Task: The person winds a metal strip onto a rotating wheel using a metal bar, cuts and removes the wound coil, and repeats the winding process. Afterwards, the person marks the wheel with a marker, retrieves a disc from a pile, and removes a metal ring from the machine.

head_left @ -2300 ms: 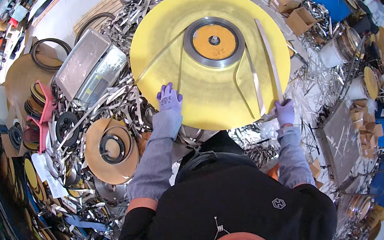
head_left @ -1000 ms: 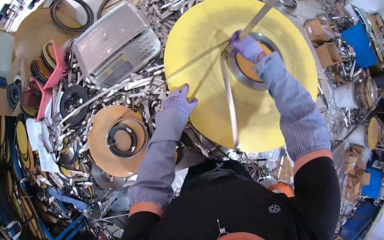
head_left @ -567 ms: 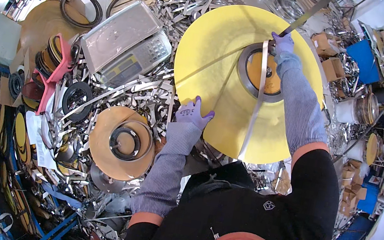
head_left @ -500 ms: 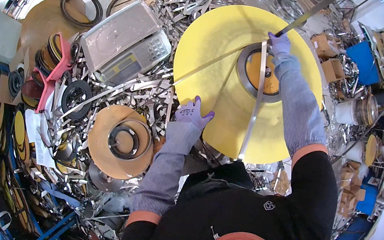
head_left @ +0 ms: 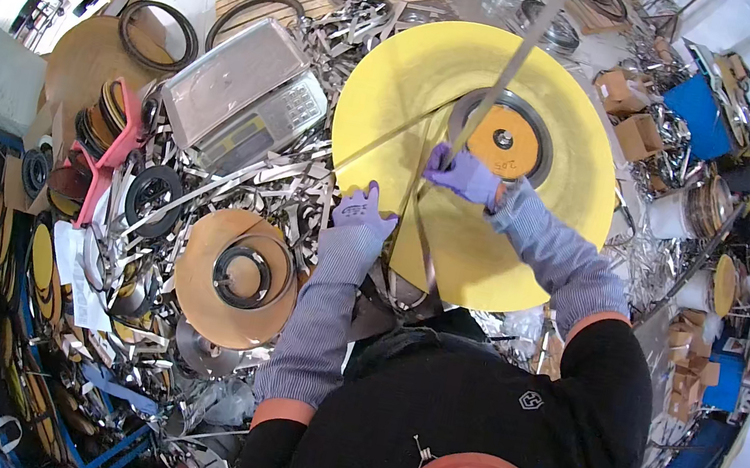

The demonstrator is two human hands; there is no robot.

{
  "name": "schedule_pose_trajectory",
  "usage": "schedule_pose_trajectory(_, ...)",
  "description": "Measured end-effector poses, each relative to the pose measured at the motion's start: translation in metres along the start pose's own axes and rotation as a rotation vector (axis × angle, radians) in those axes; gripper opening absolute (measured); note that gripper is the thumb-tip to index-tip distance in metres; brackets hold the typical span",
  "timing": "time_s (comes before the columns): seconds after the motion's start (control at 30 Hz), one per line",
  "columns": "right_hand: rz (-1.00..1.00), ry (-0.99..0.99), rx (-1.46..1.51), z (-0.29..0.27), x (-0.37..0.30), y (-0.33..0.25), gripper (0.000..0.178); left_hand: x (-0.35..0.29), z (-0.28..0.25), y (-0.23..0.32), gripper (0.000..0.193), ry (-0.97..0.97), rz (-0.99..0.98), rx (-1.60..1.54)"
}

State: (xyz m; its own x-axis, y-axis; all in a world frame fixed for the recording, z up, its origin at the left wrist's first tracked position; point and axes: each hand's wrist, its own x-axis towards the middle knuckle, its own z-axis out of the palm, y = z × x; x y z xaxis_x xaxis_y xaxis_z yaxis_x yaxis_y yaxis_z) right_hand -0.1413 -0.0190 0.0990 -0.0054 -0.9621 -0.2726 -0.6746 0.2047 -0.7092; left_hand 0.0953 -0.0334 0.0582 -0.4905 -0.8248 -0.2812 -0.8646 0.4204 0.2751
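In front of me a large yellow disc [head_left: 541,247] carries a coil of grey metal strip [head_left: 537,134] around an orange hub. My right hand [head_left: 466,176], in a purple glove, is closed around a long flat metal strip [head_left: 528,47] just below the coil. From that grip the strip runs up past the top of the view, and another length hangs down over the disc toward my body. At the disc's lower-left edge lies my left hand [head_left: 365,213], also gloved in purple, with its fingers spread and nothing visible in them.
Scrap metal strips [head_left: 275,180] pile up left of the disc, under a digital scale [head_left: 240,78] and a smaller tan disc [head_left: 194,295]. Pink holders [head_left: 123,127] stand farther left. Cardboard boxes [head_left: 640,138] and more scrap lie at the right.
My right hand has come down and left from the disc's upper right to beside the hub, bringing the metal strip along. My left hand stays at the edge.
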Motion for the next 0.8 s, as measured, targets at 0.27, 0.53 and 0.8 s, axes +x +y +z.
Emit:
schedule_pose_trajectory(0.27,0.397,0.527,0.416,-0.002,-0.101,0.065,0.044,-0.005,0.014,0.01,0.07,0.095,-0.067,0.057)
schedule_pose_trajectory(0.53,0.394,0.43,-0.28,0.033,-0.128,0.108,0.048,0.023,-0.015,0.002,0.065,0.334,-0.006,-0.006)
schedule_pose_trajectory(0.8,0.388,0.454,-0.257,0.069,-0.165,0.11,0.046,0.011,0.035,0.102,0.08,0.067,0.0,-0.011)
